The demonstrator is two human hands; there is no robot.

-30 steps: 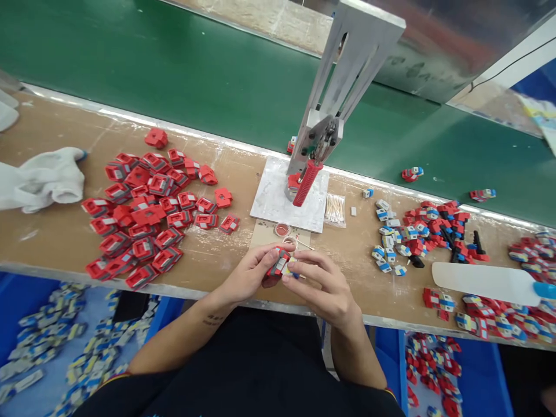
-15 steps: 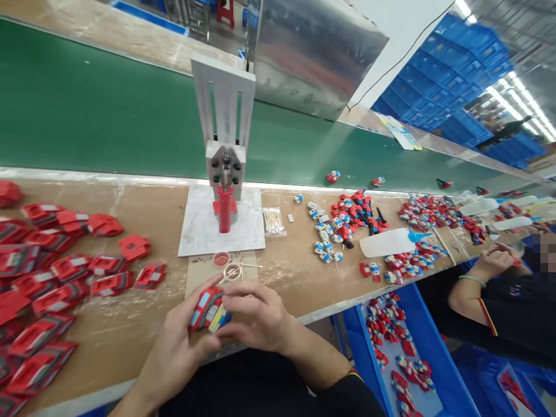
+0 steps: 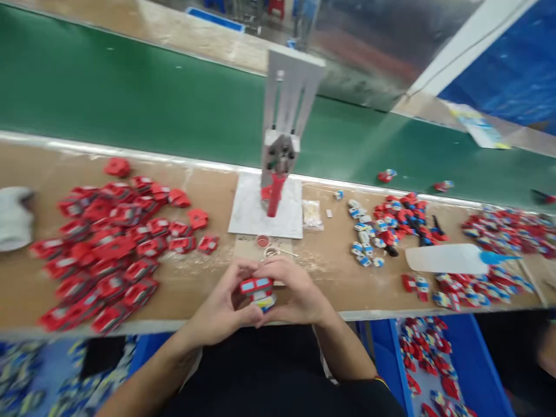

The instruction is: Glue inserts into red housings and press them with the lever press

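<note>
Both hands meet at the front edge of the wooden bench [image 3: 330, 272]. My left hand [image 3: 221, 310] and my right hand [image 3: 295, 295] together grip a small red toy car part [image 3: 257, 288] with blue windows and a white and yellow piece under it. A pile of red shells [image 3: 108, 243] lies to the left. Just beyond my hands stand two small round pots [image 3: 264, 242] on a card, and behind them a hand press with a red handle [image 3: 275, 194] on a white plate [image 3: 249, 214].
A green conveyor belt [image 3: 152, 110] runs along the far side of the bench, with stray parts on it. Small blue, white and red parts [image 3: 386, 226] and a white scoop [image 3: 447, 259] lie to the right. A blue bin [image 3: 469, 359] of parts sits below right. A white cloth [image 3: 13, 217] lies far left.
The view swung right and then back left; the co-worker at the right is no longer in view. My hands keep hold of the red part and have turned it so its blue windows face up.
</note>
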